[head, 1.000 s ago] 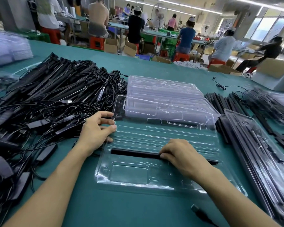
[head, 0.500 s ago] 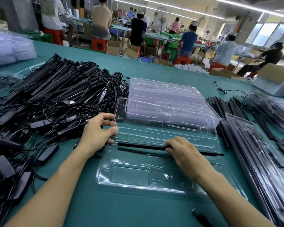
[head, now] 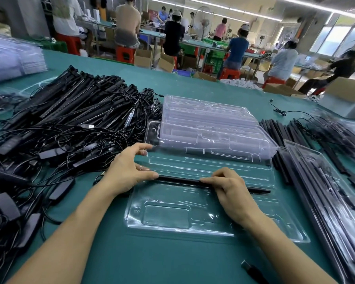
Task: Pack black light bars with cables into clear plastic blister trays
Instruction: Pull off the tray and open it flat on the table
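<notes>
**Black bar held across an open blister tray**

The frame is filled by a teal-green work table [head: 172, 263]. Its left half is covered by a tangled heap of black light bars with cables [head: 70, 124]. Along the right edge, filled clear trays holding black bars [head: 326, 191] are seen. A stack of empty clear plastic trays [head: 203, 113] is set above the centre. Just below it, and overlapping it, an open clear plastic blister tray [head: 166, 214] is laid flat.

A long thin black light bar [head: 180, 180] is held across the middle of this tray, running left to right. The left hand [head: 127, 171] is spread. Its forefinger is laid on the tray's left edge and its thumb tip is set against the bar's left end. The right hand [head: 232, 191] is curled over the bar right of centre, and the bar is pinched under its fingers. A small black plug [head: 252, 269] is seen at the lower right.
</notes>
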The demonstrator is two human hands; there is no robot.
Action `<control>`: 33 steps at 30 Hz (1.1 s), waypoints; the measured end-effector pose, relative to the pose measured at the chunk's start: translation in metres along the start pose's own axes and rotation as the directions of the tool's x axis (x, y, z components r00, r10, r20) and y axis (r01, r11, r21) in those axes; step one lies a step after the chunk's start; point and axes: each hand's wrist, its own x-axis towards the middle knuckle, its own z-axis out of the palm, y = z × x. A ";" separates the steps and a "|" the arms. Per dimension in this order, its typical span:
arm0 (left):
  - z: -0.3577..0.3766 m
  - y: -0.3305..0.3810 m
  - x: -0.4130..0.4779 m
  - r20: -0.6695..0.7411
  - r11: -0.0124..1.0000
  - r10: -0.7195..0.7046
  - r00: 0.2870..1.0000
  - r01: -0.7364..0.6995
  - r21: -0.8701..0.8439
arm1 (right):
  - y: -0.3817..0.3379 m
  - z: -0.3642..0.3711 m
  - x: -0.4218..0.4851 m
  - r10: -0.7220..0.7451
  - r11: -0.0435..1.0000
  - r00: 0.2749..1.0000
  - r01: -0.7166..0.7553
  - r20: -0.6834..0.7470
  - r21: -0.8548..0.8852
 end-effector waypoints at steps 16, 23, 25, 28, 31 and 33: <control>-0.001 -0.001 0.001 -0.009 0.998 -0.027 1.000 0.027 0.054 | 0.050 -0.038 -0.039 0.232 0.959 0.956 -0.255 -0.177 -0.121; 0.002 -0.002 0.002 -0.054 0.994 0.002 0.999 0.004 0.114 | 0.055 -0.048 -0.044 0.441 0.850 0.872 -0.482 -0.214 -0.213; 0.002 0.000 0.001 -0.054 0.983 0.025 0.998 -0.014 0.184 | 0.049 -0.048 -0.046 0.423 0.817 0.872 -0.485 -0.247 -0.312; -0.001 0.001 0.000 -0.026 0.927 0.057 0.998 -0.043 0.374 | 0.042 -0.045 -0.048 0.408 0.727 0.869 -0.494 -0.279 -0.477; -0.001 0.000 -0.002 -0.013 0.878 0.045 0.999 -0.033 0.478 | 0.040 -0.042 -0.047 0.424 0.689 0.870 -0.490 -0.252 -0.534; 0.002 -0.001 -0.002 -0.031 0.888 0.024 0.999 -0.007 0.459 | 0.039 -0.041 -0.047 0.443 0.658 0.864 -0.494 -0.238 -0.568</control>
